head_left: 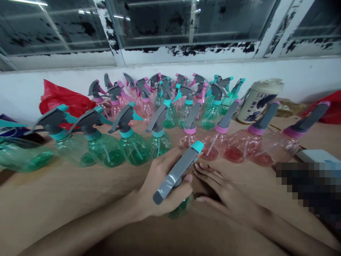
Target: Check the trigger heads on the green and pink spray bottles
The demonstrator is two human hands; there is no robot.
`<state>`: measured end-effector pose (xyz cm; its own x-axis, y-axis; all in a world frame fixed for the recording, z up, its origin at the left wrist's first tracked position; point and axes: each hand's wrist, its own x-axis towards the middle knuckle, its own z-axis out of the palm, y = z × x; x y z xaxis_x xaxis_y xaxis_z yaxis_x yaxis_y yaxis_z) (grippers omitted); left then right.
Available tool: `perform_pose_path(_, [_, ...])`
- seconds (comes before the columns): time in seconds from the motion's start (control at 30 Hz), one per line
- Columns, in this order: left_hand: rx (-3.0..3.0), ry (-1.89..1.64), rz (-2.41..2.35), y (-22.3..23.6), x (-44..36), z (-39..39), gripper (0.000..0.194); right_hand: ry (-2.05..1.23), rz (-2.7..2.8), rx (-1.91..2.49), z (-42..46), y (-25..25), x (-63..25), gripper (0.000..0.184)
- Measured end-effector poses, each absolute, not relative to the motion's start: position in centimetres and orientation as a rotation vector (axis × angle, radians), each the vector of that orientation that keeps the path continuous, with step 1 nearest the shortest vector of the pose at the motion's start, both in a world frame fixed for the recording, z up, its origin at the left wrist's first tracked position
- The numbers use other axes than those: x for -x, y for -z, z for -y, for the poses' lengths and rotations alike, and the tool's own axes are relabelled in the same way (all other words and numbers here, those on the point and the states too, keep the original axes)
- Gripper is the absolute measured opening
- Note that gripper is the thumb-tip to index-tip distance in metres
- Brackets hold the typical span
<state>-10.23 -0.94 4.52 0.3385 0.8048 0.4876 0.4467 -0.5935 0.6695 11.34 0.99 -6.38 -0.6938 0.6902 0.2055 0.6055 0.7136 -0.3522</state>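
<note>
My left hand is wrapped round the neck of a spray bottle with a grey head and a teal nozzle. Most of its green body is hidden below my fingers. Close on the right, my right hand has its fingers stretched out and lies low over the table, holding nothing. Just beyond both hands runs a row of spray bottles, green ones with teal collars such as a green spray bottle on the left, and pink ones such as a pink spray bottle on the right.
More pink and green spray bottles crowd behind the row, near the wall. A red plastic bag lies at the back left. At the back right stand a pale printed cup and another red bag. A white box sits at right.
</note>
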Motion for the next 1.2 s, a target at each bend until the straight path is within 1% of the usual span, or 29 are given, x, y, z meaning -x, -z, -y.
perform_pose_path(0.23, [-2.245, -1.175, -1.150, -4.30, 10.15, 1.18, 0.008, -0.386, 2.601, 1.001, -1.03, 6.23, -11.32, 0.063])
perform_pose_path(0.4, [-2.219, -1.177, -1.124, -4.07, 10.26, 1.00, 0.013, -0.382, 2.609, 0.999, -1.16, 6.38, -11.38, 0.062])
perform_pose_path(0.8, [-2.204, -1.140, -1.123, -4.10, 10.35, 1.15, 0.013, -0.387, 2.611, 1.011, -1.02, 6.04, -11.29, 0.063])
perform_pose_path(0.97, [-2.218, -1.162, -1.110, -3.96, 10.42, 1.06, 0.011, -0.377, 2.649, 1.005, -1.12, 6.12, -11.36, 0.065])
perform_pose_path(1.07, [-2.202, -1.153, -1.087, -3.79, 10.49, 1.06, 0.006, -0.370, 2.627, 1.006, -1.06, 6.15, -11.35, 0.063])
perform_pose_path(1.2, [-2.186, -1.121, -1.050, -3.86, 10.62, 1.06, 0.005, -0.389, 2.592, 0.988, -1.01, 6.16, -11.33, 0.060])
